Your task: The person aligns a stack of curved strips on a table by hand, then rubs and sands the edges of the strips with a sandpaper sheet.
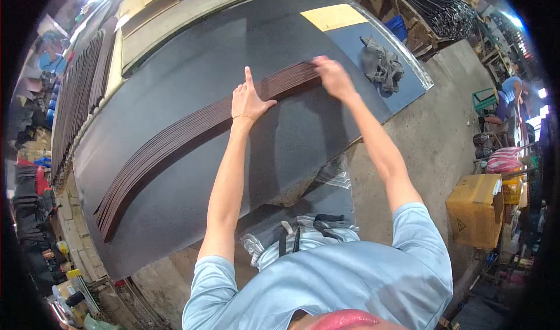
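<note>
A bundle of long dark-brown strips (175, 136), lying side by side, stretches in a curve across a dark sheet (303, 132) on the work table. My left hand (249, 101) rests on the bundle near its middle, index finger pointing away from me and thumb spread to the right; its other fingers look bent. At the bundle's right end is my right hand (333, 78), touching or very close to the strip ends. Motion blurs its fingers, so I cannot tell whether they pinch a strip.
A yellow sheet (333, 17) and a crumpled dark cloth (382, 65) lie at the table's far right. More brown strips (87, 67) are stacked at left. A cardboard box (475, 207) stands on the floor at right. Another person (512, 91) is at the far right.
</note>
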Action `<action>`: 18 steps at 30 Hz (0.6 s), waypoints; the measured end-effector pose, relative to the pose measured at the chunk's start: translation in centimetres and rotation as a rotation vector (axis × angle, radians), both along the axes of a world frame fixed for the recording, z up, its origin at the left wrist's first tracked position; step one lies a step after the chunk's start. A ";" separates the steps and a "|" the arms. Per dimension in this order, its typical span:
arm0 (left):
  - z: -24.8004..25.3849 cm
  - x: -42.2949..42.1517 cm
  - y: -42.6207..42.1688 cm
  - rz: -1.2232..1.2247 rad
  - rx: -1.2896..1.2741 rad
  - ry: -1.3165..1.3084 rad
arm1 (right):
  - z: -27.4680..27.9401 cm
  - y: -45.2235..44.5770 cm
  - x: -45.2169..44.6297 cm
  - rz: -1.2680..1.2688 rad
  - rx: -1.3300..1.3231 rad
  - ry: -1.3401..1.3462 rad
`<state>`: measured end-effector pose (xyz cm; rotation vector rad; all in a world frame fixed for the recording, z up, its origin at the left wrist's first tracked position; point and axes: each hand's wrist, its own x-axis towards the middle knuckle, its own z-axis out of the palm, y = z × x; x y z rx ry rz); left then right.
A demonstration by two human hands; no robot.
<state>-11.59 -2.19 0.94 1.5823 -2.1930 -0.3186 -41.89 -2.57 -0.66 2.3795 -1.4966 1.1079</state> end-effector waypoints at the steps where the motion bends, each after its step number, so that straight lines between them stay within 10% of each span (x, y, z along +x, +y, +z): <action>1: 0.3 0.1 0.0 0.018 0.010 -0.025 | -0.6 -0.3 -3.2 -0.163 0.006 -0.074; 3: 0.4 0.5 -0.2 0.016 -0.028 -0.019 | 1.9 3.2 -5.1 -0.508 0.221 -0.245; 4: 0.6 0.4 -0.2 0.033 -0.013 -0.043 | 0.4 4.4 -6.4 -0.460 -0.032 -0.129; 9: -1.4 0.8 -1.0 -0.023 -0.086 -0.063 | -2.7 13.3 -5.7 -0.432 0.357 0.306; 14: -1.2 0.8 0.0 -0.049 -0.039 -0.090 | 2.8 13.7 -4.6 -0.223 0.446 -0.072; 18: -1.3 1.0 2.7 -0.053 -0.085 -0.045 | 3.8 9.1 -2.8 -0.058 0.320 0.111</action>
